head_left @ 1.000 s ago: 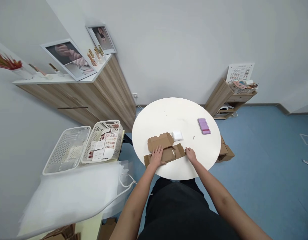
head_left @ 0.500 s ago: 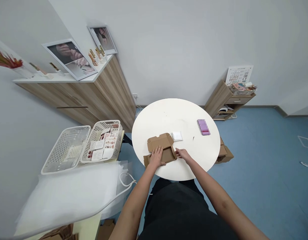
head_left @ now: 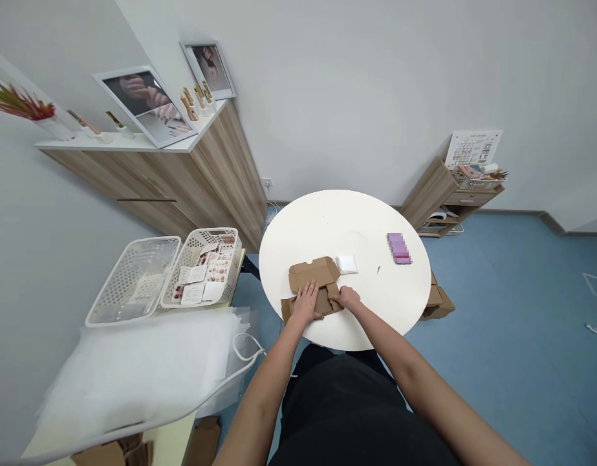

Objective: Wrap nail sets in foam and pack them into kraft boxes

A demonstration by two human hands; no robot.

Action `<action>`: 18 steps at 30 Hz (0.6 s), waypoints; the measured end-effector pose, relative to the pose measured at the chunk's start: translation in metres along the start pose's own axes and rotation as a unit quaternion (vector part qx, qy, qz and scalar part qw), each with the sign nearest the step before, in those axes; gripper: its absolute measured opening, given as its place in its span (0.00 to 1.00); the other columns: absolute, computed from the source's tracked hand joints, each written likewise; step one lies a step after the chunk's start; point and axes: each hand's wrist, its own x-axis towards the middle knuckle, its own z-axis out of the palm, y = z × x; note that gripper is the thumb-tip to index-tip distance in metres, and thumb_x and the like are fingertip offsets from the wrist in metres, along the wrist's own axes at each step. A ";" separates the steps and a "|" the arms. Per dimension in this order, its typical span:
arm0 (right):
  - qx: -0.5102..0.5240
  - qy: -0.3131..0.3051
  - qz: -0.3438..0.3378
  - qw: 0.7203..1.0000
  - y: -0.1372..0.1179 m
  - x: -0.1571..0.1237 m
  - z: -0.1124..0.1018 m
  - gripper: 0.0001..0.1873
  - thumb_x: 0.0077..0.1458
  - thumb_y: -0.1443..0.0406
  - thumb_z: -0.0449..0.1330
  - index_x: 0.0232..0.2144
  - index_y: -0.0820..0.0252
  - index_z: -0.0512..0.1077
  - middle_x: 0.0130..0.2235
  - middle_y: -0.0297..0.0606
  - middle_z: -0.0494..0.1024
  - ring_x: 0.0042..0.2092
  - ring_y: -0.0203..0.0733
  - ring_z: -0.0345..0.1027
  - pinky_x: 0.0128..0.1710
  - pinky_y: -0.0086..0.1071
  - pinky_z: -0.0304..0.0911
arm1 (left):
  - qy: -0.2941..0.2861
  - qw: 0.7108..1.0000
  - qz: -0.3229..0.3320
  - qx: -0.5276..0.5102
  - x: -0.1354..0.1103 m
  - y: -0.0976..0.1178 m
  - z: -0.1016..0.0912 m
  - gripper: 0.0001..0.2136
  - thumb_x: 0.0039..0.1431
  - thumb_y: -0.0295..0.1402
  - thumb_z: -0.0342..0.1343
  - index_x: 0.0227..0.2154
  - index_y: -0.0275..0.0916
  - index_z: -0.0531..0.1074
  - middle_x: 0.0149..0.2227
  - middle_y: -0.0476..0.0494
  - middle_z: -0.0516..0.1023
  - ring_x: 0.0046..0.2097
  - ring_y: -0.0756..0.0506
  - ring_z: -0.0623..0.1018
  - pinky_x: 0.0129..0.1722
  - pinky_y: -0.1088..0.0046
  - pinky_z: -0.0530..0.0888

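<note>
A brown cardboard mailer box [head_left: 315, 272] lies on the white round table [head_left: 298, 226] with its lid folded back toward the far side. My left hand [head_left: 306, 303] rests on the box's left part, fingers stretched out over the cardboard. At the right side wall, my right hand [head_left: 348, 297] has its fingers curled over the edge and its thumb on the inner side. A small white packet [head_left: 347, 264] sits just beyond my right hand, beside the lid. Farther right is a purple, pixelated item [head_left: 399, 248].
Two white perforated baskets [head_left: 133, 281] stand at the left, one with printed cards [head_left: 206, 275]. Translucent white sheets [head_left: 157, 362] and a white cable [head_left: 244, 366] lie nearer. A wooden cabinet [head_left: 225, 175] and a small shelf [head_left: 436, 194] stand by the wall; cardboard boxes [head_left: 436, 301] are on the floor.
My right hand has moved onto the box's right wall, and that wall now leans inward. My left hand stays on the box. The view has shifted slightly.
</note>
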 end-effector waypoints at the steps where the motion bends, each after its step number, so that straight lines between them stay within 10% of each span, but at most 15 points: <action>1: -0.008 -0.007 0.002 1.000 0.000 0.002 -0.001 0.24 0.50 0.46 0.63 0.38 0.58 0.72 0.45 0.47 0.78 0.45 0.50 0.74 0.36 0.34 0.64 | 0.002 1.000 0.002 -0.005 0.001 -0.001 0.001 0.58 0.40 0.44 0.69 0.68 0.40 0.37 0.71 0.34 0.41 0.71 0.34 0.43 0.68 0.52 0.45; 18: -0.063 -0.021 -0.012 0.998 0.008 0.017 0.005 0.18 0.60 0.52 0.55 0.41 0.57 0.73 0.46 0.47 0.79 0.49 0.50 0.73 0.42 0.37 0.64 | 0.002 1.000 0.006 -0.008 0.001 -0.002 0.004 0.58 0.41 0.45 0.69 0.68 0.40 0.36 0.71 0.33 0.40 0.71 0.35 0.42 0.67 0.51 0.44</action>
